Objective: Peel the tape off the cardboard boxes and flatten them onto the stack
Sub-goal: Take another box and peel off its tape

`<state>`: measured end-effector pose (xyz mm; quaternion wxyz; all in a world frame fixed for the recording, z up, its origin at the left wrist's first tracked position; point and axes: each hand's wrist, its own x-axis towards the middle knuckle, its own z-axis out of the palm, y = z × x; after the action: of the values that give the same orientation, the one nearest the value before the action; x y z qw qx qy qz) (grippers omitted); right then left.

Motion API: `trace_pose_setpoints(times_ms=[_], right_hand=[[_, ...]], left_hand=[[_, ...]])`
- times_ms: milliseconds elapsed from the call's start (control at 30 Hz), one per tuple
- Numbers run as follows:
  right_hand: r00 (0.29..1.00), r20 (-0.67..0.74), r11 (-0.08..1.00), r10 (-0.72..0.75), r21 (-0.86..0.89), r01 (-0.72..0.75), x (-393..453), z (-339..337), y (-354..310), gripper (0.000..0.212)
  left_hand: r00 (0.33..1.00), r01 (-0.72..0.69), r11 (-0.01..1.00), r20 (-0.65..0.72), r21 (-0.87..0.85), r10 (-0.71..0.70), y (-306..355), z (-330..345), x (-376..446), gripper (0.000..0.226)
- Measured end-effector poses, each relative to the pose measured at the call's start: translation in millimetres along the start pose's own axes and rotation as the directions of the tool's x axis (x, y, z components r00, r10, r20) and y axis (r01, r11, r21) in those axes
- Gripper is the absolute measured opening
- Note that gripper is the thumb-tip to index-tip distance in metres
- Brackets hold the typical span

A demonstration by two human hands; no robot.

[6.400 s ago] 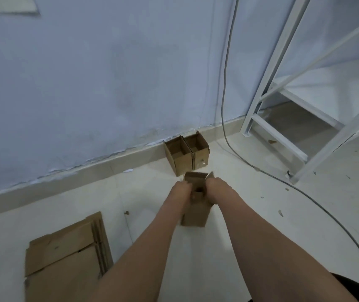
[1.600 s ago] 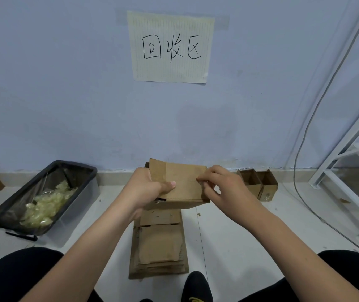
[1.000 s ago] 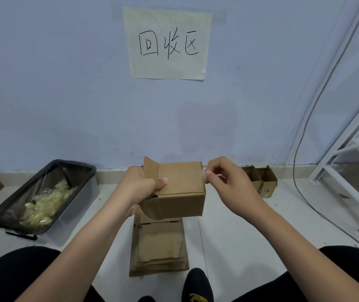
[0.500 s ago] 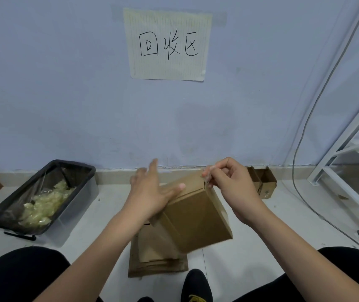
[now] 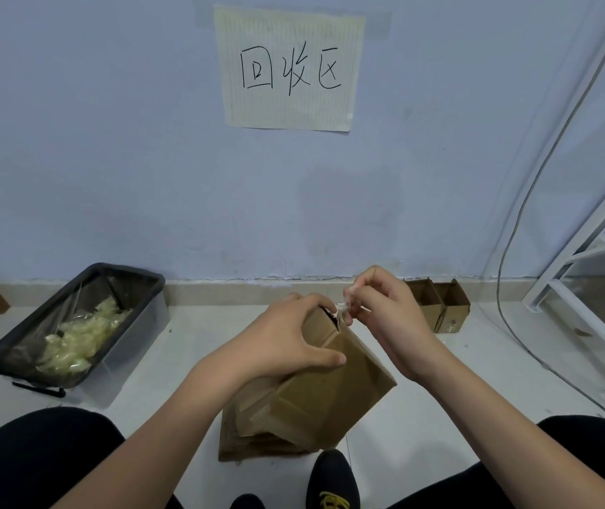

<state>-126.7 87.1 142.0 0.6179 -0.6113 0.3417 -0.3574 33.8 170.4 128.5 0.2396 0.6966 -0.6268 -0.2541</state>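
Head view: bin (image 5: 139,325) beside stack (image 5: 234,440).

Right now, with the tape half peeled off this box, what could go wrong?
The right hand pinches only a thin tape end, so it may snap or slip. The left hand holds the tilted box at one end; it could twist free onto the stack.

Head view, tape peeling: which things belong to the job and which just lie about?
Job: cardboard box held by left hand; tape pinched by right hand; flattened stack; two open boxes; bin of tape scraps.
Lying about: wall sign; cable; white rack.
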Motion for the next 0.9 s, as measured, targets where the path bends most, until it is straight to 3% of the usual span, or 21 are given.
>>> trace_pose_setpoints(times_ms=[267,400,600,767,900], right_hand=[[0.999,0.032,0.999,0.019,-0.045,-0.017,2,-3,0,0.007],[0.999,0.002,0.976,0.034,-0.217,-0.032,-1,-11,-3,0.021],[0.999,-0.028,0.996,0.028,-0.08,-0.03,-3,-15,-9,0.022],[1.0,-0.022,0.992,-0.007,-0.124,0.004,-3,-16,-9,0.019],[0.999,-0.03,0.992,-0.015,-0.129,0.011,-3,-16,-7,0.015]], left_hand=[[0.997,-0.029,0.995,-0.08,-0.09,0.021,2,3,-4,0.056],[0.995,-0.09,0.992,-0.056,-0.087,0.086,6,-2,-7,0.049],[0.99,-0.141,0.981,0.01,-0.133,0.144,8,-1,-7,0.042],[0.983,-0.178,0.973,0.015,-0.15,0.182,7,-1,-7,0.048],[0.987,-0.153,0.976,0.02,-0.153,0.158,5,-1,-7,0.031]])
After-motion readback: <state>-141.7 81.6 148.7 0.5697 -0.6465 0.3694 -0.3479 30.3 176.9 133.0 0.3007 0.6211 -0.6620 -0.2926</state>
